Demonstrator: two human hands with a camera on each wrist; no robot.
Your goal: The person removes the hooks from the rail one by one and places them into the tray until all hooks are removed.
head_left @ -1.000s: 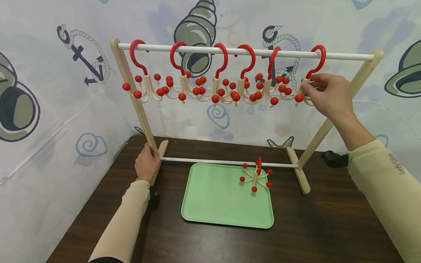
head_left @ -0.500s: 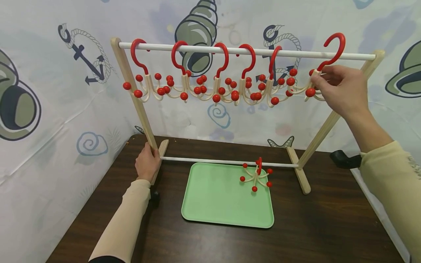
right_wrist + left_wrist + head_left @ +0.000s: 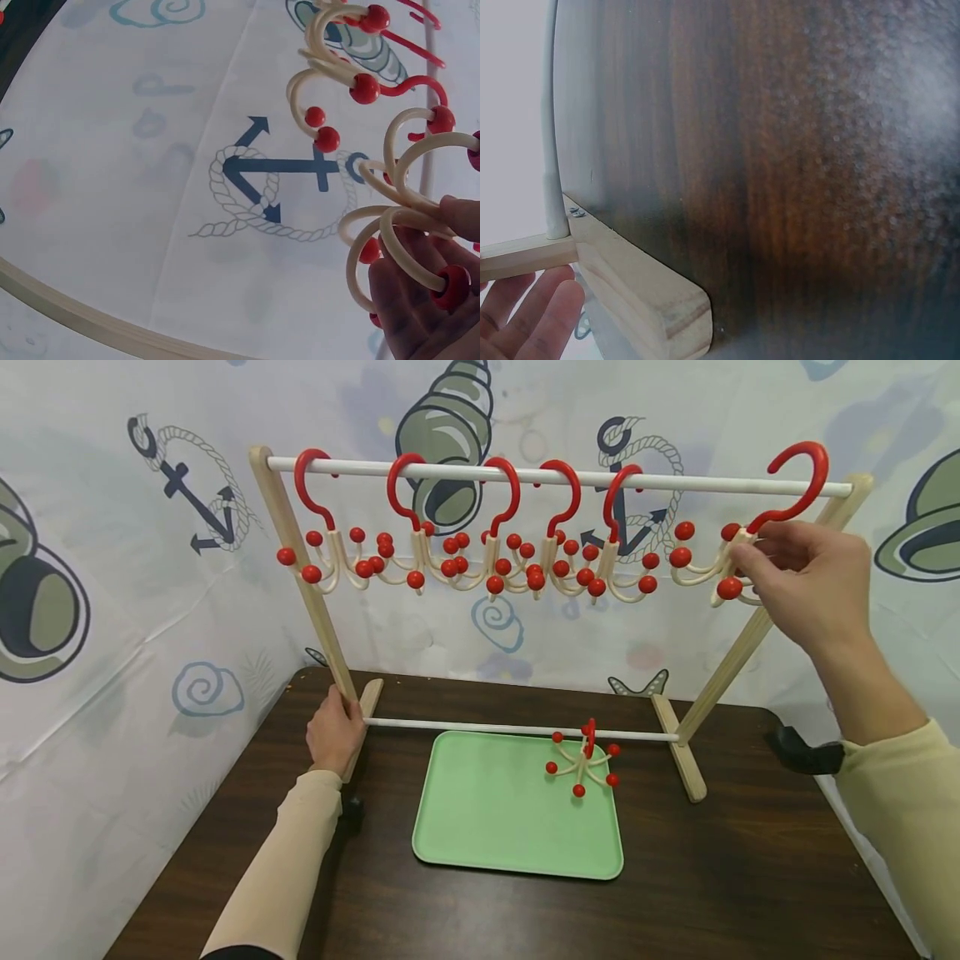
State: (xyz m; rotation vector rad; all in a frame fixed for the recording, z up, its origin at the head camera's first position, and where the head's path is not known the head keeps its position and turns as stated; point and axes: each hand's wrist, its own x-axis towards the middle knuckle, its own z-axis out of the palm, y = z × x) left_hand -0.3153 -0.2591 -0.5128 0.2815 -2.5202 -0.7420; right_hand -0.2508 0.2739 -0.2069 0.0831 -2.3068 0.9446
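Note:
At the right end of the rack's white top rail (image 3: 690, 484), my right hand (image 3: 817, 581) pinches a cream multi-arm hanger (image 3: 735, 556) by its stem. Red balls tip its curved arms, and its red hook (image 3: 821, 472) leans right, its tip above the rail. In the right wrist view, the hanger's arms (image 3: 409, 199) spread over my fingers. My left hand (image 3: 334, 731) grips the rack's wooden left upright (image 3: 318, 618) low down, near its foot (image 3: 641, 281); in the left wrist view, fingers (image 3: 559, 315) show beside the upright.
Several similar hangers (image 3: 491, 556) hang along the rail to the left. Another hanger (image 3: 582, 766) lies on the green tray (image 3: 495, 810) at its back right corner. A white lower bar (image 3: 480, 727) runs behind the tray, above the dark wooden table (image 3: 720, 877). A patterned cloth backs everything.
My right hand has lifted the hanger's hook off the rail and carried it right, tilting it. The gap beside the neighbouring hanger has widened. My left hand has stayed on the upright.

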